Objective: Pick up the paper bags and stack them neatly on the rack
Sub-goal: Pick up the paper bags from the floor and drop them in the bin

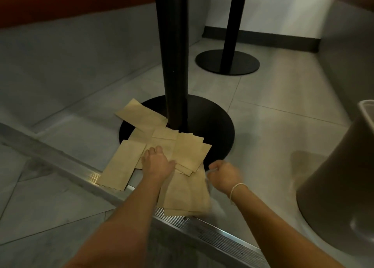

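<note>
your left hand [156, 162] lies flat, fingers spread, pressing on the middle of the scattered bags [188, 152]. your right hand [223, 175] is curled, and seems to pinch the edge of a small bundle of bags [186, 194] that hangs between your forearms; motion blur there keeps me from being sure of the grip.

as i judge it, you are early in the job: a few bags are gathered, most are not. several lie fanned out under and beyond your left hand, 1 long one [119, 164] just left of it, another [139, 113] farther ahead against the black pole [172, 65] and over its round base [214, 126]. no rack is in view, so nothing is stacked yet.

beside your right arm stands a grey bin [340, 166]; a metal strip [202, 227] runs under both forearms.
</note>
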The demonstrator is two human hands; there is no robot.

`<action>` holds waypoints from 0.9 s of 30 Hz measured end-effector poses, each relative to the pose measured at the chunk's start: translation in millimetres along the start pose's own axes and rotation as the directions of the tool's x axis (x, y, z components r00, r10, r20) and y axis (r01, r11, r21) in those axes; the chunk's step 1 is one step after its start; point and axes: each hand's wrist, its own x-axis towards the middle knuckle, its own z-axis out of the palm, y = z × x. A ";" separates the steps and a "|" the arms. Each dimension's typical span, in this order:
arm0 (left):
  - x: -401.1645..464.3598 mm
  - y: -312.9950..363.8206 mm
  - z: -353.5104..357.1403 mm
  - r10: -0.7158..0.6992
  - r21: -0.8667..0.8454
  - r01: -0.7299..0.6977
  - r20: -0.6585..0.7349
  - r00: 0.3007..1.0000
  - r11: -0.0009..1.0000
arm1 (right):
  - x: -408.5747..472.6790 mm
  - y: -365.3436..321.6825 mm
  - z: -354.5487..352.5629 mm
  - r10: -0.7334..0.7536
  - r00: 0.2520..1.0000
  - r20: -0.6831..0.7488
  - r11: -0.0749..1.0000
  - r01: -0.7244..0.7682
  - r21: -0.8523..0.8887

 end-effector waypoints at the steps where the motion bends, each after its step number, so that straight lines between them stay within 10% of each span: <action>1: 2.0 -2.7 3.9 -0.010 0.002 0.010 0.001 1.000 1.000 | 4.9 -1.0 8.2 0.025 0.999 0.029 0.998 -0.026 0.049; 14: 13.1 5.8 12.2 -0.029 0.112 0.040 -0.100 0.995 0.993 | 46.7 -14.5 37.9 0.208 0.974 0.091 0.790 -0.222 0.571; 27: 18.0 -4.7 16.6 0.012 0.100 0.003 -0.150 0.989 0.995 | 40.8 -31.0 29.3 0.028 0.986 -0.163 0.934 0.032 0.357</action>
